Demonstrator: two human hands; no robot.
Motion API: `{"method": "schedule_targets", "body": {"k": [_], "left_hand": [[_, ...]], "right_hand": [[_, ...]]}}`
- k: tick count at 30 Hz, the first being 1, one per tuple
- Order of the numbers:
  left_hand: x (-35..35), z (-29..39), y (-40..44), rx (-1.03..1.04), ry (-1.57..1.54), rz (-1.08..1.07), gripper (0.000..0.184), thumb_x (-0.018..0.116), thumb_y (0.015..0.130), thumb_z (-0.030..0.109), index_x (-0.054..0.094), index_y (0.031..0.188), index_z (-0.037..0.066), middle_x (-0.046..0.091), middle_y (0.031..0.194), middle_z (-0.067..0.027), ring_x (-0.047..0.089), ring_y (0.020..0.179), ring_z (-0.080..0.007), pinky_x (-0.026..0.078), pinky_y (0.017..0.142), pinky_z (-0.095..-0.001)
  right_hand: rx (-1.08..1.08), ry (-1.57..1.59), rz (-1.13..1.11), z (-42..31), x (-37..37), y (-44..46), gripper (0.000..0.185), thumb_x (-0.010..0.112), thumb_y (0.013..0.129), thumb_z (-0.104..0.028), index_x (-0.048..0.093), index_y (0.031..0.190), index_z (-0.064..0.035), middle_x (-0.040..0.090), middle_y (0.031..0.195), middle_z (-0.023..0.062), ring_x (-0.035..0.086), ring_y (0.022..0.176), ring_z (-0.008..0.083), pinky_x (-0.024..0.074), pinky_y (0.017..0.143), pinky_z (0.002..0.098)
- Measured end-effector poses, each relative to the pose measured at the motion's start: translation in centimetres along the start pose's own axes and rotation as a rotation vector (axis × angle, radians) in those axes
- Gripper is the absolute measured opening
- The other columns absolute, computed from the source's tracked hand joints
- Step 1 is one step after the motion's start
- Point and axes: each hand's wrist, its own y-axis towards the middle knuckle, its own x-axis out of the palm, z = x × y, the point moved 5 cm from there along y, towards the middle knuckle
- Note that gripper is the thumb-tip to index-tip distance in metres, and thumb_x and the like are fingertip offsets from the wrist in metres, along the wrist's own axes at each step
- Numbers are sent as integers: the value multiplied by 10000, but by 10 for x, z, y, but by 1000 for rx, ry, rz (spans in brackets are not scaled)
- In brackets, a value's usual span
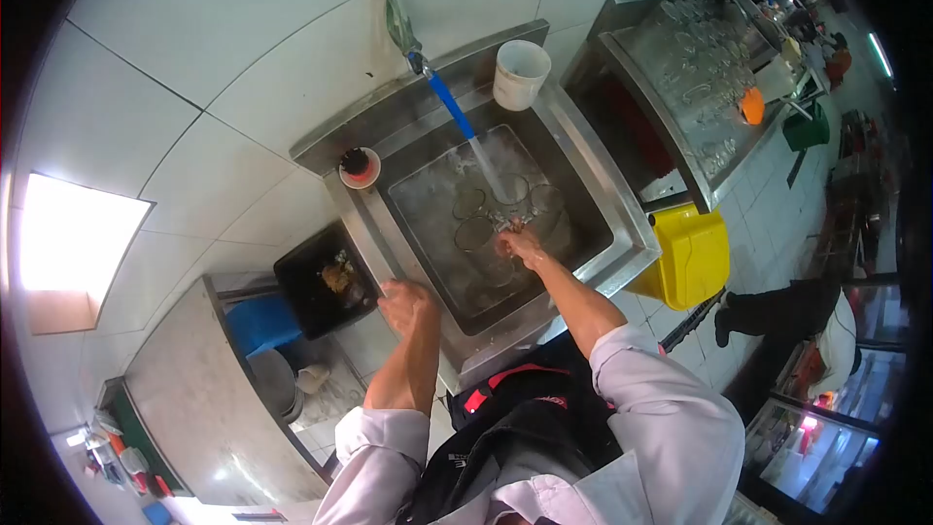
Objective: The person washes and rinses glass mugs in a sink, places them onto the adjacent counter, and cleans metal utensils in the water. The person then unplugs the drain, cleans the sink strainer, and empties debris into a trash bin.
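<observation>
My right hand [522,245] reaches into the steel sink [622,233], its fingers closed on a cluster of clear glass mugs [478,236] where their handles meet. Water [483,163] from a blue hose [450,105] pours onto the mugs. Foamy water and wet glass blur their outlines, so I cannot tell whether all of them are gripped. Over the sink's left rim is my left hand [403,306]. Its fingers are curled, and whatever they may hold is hidden.
A white bucket [522,76] stands at the sink's back corner, and a small cup with a red-and-black item [360,167] on the left ledge. Left is a black bin with food scraps [335,277]; right, a yellow bin [692,258] and a counter of glassware [695,68]. Another person [787,321] is at far right.
</observation>
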Motion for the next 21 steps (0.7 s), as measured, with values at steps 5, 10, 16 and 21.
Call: {"method": "schedule_targets", "body": {"k": [5,10,16,21], "left_hand": [[2,2,2,-5,-6,36,641,297,987,502,586,1197,-30,641,1187,-256,608,1108,-446,451,970,-540],[-2,4,-1,-31,13,25,640,299,979,512,593,1193,-16,642,1178,-261,614,1090,-452,452,949,-540],[2,3,1,-23,5,14,675,292,977,532,601,1226,-14,639,1214,-255,593,1137,-451,431,994,-524],[0,6,-2,6,15,84,655,300,964,529,598,1172,-17,647,1159,-256,625,1056,-451,465,909,-550]], "right_hand": [[-52,-257,-44,-10,12,15,269,712,844,-174,591,1044,-41,630,971,28,606,794,122,480,659,309],[12,-349,-88,-14,23,24,466,757,799,-174,532,1188,-52,593,1070,7,596,916,135,493,721,302],[27,-515,-236,-5,32,52,502,760,781,-225,552,1206,-58,605,1092,27,595,953,164,521,714,330],[-16,-681,-288,-22,40,50,398,761,769,-254,626,1076,-38,637,974,49,623,880,188,533,648,354]]}}
